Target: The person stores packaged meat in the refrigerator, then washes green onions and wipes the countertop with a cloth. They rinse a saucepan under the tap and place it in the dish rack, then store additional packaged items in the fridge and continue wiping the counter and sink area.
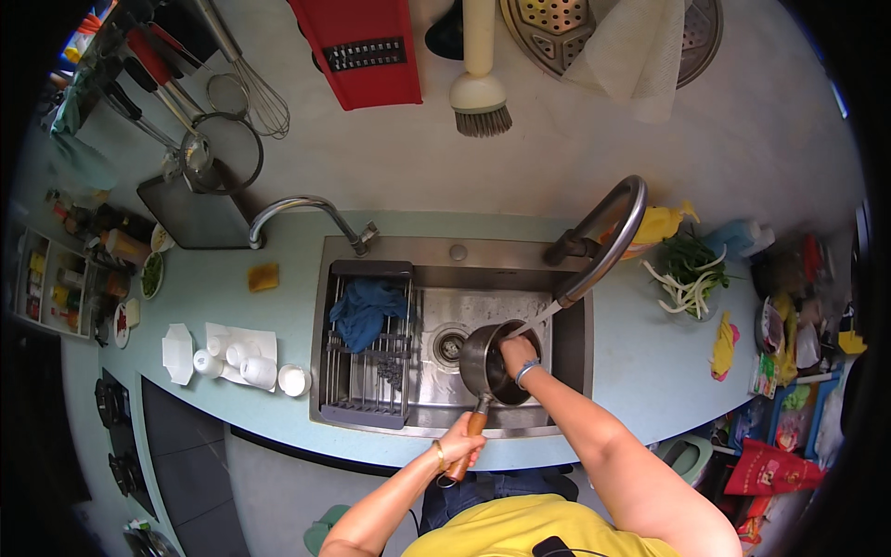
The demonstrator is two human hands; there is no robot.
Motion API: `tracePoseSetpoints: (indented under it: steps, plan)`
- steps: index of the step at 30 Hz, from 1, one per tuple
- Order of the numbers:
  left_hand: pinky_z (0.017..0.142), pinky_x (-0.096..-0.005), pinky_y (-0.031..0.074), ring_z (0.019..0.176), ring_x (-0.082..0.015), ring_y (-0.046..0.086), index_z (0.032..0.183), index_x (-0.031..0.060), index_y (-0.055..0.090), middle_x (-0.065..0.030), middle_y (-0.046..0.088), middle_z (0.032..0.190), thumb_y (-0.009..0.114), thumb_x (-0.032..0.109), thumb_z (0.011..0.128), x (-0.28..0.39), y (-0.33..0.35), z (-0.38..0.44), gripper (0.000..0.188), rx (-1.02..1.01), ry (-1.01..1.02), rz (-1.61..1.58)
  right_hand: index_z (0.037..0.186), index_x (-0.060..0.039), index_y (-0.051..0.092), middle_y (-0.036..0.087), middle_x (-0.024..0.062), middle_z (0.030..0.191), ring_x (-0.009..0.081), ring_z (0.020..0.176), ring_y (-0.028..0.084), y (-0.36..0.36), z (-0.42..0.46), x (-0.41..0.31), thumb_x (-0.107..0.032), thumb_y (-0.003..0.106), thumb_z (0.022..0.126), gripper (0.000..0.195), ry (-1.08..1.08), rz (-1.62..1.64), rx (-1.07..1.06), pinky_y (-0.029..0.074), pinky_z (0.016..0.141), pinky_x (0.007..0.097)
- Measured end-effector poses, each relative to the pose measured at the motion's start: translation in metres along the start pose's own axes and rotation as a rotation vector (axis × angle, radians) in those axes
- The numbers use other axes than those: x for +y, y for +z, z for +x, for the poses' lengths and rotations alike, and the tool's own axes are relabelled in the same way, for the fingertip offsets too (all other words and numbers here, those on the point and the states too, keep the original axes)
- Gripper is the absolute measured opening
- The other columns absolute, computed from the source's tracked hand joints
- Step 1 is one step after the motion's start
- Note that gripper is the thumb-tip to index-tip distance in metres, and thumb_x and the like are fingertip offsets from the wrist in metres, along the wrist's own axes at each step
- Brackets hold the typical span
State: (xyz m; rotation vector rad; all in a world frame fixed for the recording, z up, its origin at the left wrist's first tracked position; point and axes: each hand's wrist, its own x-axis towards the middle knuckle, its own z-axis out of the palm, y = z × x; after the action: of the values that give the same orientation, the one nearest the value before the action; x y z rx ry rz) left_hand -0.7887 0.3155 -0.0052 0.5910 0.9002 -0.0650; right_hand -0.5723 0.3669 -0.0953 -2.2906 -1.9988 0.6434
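Note:
My left hand is closed around the wooden handle of a metal saucepan. The pan is tilted over the right part of the stainless steel sink, its mouth facing right. Water runs from the dark curved faucet into the pan. My right hand reaches inside the pan, under the stream. Its fingertips are hidden there, so whether they hold anything does not show. Left of the pan lies the sink drain.
A rack with a blue cloth spans the sink's left side. White cups and a sponge lie on the left counter. To the right are green vegetables and a yellow cloth. A chrome faucet arches at the back left.

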Motion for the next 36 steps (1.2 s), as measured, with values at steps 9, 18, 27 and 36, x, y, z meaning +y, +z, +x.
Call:
tracePoseSetpoints:
  steps: [9,18,27,36]
  plan:
    - [0.035,-0.0271,0.04,0.044,-0.0107,0.048,0.117,0.0087,0.031,-0.0039,0.046,0.06,0.056,0.003,0.077,0.007,-0.022,-0.003,0.048,0.128,0.046,0.25,0.099,-0.0018,0.06,0.059,0.0235,0.099,0.0363,0.09,0.058,0.023,-0.01,-0.001,-0.011,0.066,0.065,0.036,-0.052,0.122,-0.016,0.048,0.078,0.0405]
    - [0.065,-0.0477,0.048,0.073,-0.0385,0.059,0.124,0.0109,0.036,-0.0204,0.059,0.085,0.056,0.013,0.072,0.013,-0.033,0.02,0.055,0.579,0.417,1.252,0.113,-0.0013,0.052,0.058,0.0152,0.107,0.023,0.094,0.056,0.023,-0.072,0.028,-0.014,0.063,0.076,0.04,0.566,0.994,0.23,0.044,0.082,0.0334]
    - [0.058,-0.0437,0.049,0.068,-0.0336,0.06,0.125,0.0165,0.04,-0.0152,0.055,0.088,0.05,0.003,0.075,0.024,-0.02,0.014,0.054,0.653,0.595,1.463,0.107,-0.0065,0.054,0.049,0.0162,0.119,0.0345,0.112,0.044,-0.101,-0.04,-0.04,0.002,0.058,0.067,0.041,-0.227,0.319,0.373,0.038,0.092,0.0391]
    - [0.056,-0.0388,0.05,0.061,-0.027,0.058,0.125,0.0192,0.045,-0.009,0.052,0.079,0.05,0.004,0.076,-0.003,-0.048,-0.07,0.052,0.934,0.622,1.548,0.109,-0.0063,0.052,0.055,0.0215,0.098,0.0384,0.093,0.055,-0.021,-0.012,0.044,-0.004,0.051,0.076,0.033,0.193,0.307,0.313,0.045,0.081,0.0411]
